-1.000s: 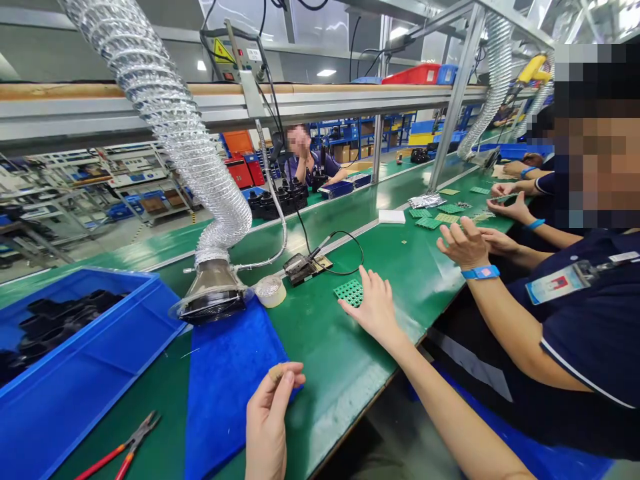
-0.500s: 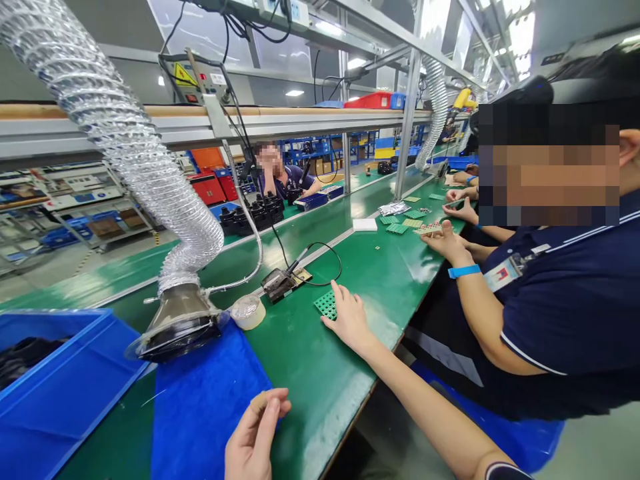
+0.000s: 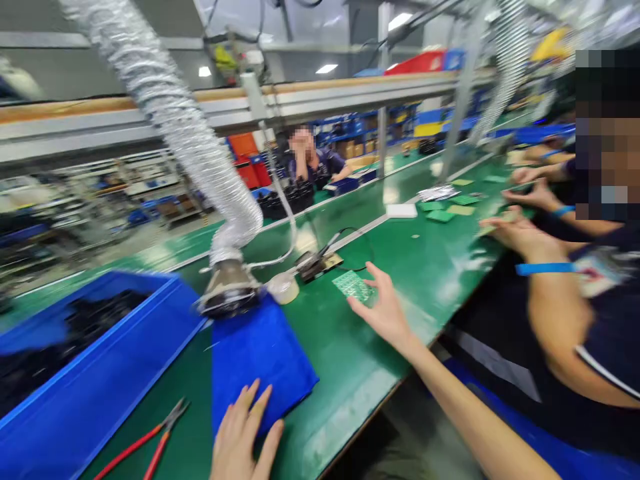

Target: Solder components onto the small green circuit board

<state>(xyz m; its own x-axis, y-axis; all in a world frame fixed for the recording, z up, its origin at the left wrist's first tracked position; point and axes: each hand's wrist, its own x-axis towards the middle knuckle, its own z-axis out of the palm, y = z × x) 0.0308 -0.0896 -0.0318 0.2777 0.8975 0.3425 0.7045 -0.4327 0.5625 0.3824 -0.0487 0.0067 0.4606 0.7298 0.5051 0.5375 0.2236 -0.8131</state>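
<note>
At the front edge of a blue cloth [image 3: 260, 353], my left hand [image 3: 245, 433] is spread with nothing in it. My right hand [image 3: 385, 310] reaches over the green bench, thumb and fingers apart, beside a green circuit board panel [image 3: 353, 285]. Its fingertips overlap the panel's right edge in the view; whether they touch it I cannot tell. Red-handled pliers [image 3: 163, 430] lie with jaws parted to the left of my left hand. A roll of tape [image 3: 283, 288] sits at the cloth's far end.
A blue bin [image 3: 125, 367] with black parts stands at left. A fume hose with a hood [image 3: 233, 287] hangs over the cloth. A small dark device [image 3: 310, 265] with a cable lies behind the panel. At right a co-worker's hand [image 3: 515, 230] is near more boards [image 3: 440, 215].
My view has swung left, bringing the pliers into sight. My left hand has gone from curled fingers to spread over the cloth. My right hand stays by the panel, fingers wider apart.
</note>
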